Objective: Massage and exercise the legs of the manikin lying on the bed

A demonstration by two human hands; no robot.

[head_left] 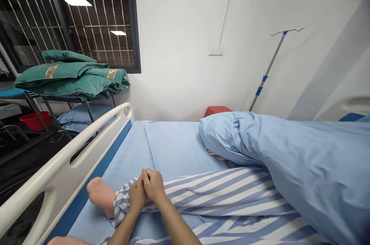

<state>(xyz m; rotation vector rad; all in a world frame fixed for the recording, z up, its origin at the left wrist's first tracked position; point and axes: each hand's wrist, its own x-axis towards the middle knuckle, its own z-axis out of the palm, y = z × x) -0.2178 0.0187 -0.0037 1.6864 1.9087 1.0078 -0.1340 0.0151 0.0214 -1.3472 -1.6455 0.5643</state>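
Note:
My left hand [137, 194] and my right hand [153, 185] are side by side on the lower leg of a manikin, knuckles touching. Both have their fingers curled closed over the blue-and-white striped trouser leg [199, 191], close to its cuff. My fingertips are hidden on the far side of the leg. A smooth, plastic-looking bare foot [100, 195] sticks out of the cuff to the left. Part of the other foot [68, 240] shows at the bottom edge. A light blue quilt [303, 160] covers the upper body, and a few fingertips [216, 155] peep out beneath its edge.
The bed has a light blue sheet [173, 141] and a white-and-blue end board [86, 133] at left. Green folded bedding [75, 75] lies on a rack beyond it. By the wall stand a red stool [216, 110] and an IV pole [270, 66].

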